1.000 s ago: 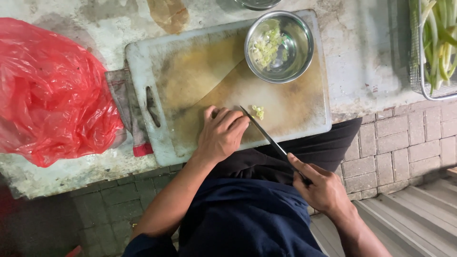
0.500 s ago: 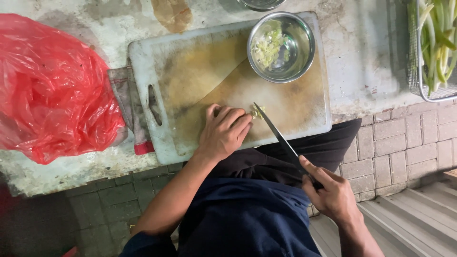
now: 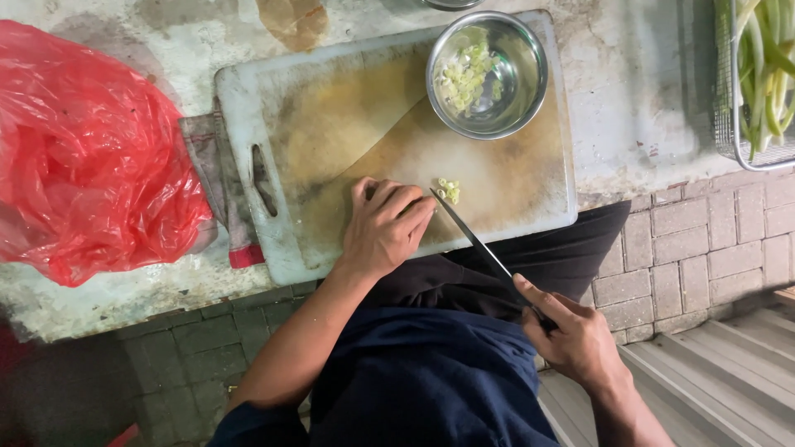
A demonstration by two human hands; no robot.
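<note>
One knife (image 3: 472, 240) is lying slantwise across the near edge of one white cutting board (image 3: 331, 124), its tip meeting a single small heap of chopped green onion (image 3: 450, 190) near the middle of the board's near half. The right hand (image 3: 575, 339) is closing around the knife's handle off the board's near edge, over the person's dark clothing, so the blade is reaching from that grip up and leftward to the heap. The left hand (image 3: 385, 228) is resting curled, knuckles up, on the board just left of the blade tip; whatever it is pinning down is hidden under the fingers. One steel bowl (image 3: 487, 74) is sitting at the board's far right corner, holding more chopped pieces. One cloth (image 3: 219, 178) is peeking out under the board's left edge, one red plastic bag (image 3: 87, 149) is lying at the counter's left end, and one wire basket of green stalks (image 3: 758, 79) is occupying its far right corner.
</note>
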